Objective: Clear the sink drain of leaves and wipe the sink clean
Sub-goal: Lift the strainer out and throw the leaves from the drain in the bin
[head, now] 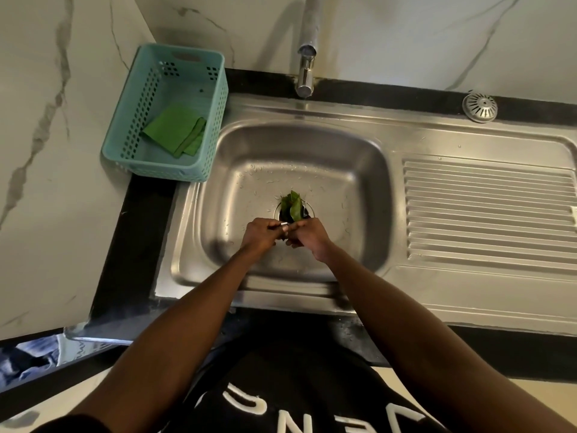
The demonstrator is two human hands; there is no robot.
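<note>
Your left hand and right hand meet low in the sink basin, just on your side of the drain. The left hand's fingers are curled and seem to pinch a small shiny metal piece between the two hands; the right hand's fingers are curled too, close against the stems of the leaves, though you cannot tell for sure whether it grips them. The green leaves stand bunched right over the drain opening, touching it. White letters run across your black shirt, seen upside down and cut off; they look like "ENG", but the whole word cannot be read. To the left of the basin a teal perforated basket sits on the counter corner, and a folded green cloth lies inside it on the bottom. Water drops dot the steel basin floor. The ribbed drainboard stretches off to the right, a chrome tap rises behind the basin, and a round metal strainer rests on the black counter at the far right. White marble-veined wall closes in behind and to the left.
</note>
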